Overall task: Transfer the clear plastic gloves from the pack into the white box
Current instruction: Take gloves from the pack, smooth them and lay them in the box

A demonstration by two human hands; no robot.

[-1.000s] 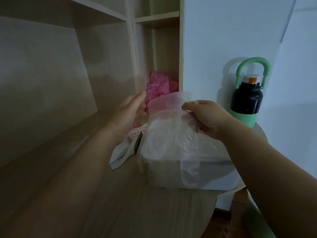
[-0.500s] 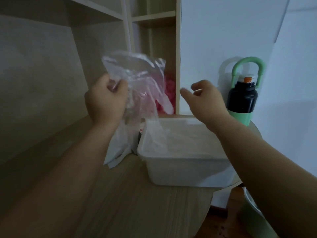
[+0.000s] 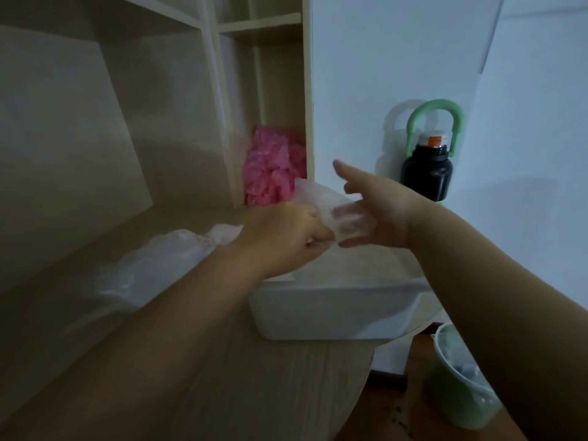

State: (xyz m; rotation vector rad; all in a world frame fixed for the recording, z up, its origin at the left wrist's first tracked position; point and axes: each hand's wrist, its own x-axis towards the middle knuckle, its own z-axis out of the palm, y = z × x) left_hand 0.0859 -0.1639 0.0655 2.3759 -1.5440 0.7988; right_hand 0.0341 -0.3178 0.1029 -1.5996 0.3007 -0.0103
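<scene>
Your left hand (image 3: pixel 286 240) pinches a clear plastic glove (image 3: pixel 318 202) just above the white box (image 3: pixel 334 310), probably to drop it in. Your right hand (image 3: pixel 381 214), fingers spread, touches the glove, seemingly steadying it. Left of your left hand lies the pack (image 3: pixel 152 268); its reddish print is too blurred to read.

This looks like a room in a home. A wooden desk (image 3: pixel 286 377) has shelves (image 3: pixel 259 22) at the far side. A water bottle (image 3: pixel 426 176) stands by the white wall (image 3: pixel 381 58), and a green bin (image 3: pixel 451 399) sits on the floor, near right.
</scene>
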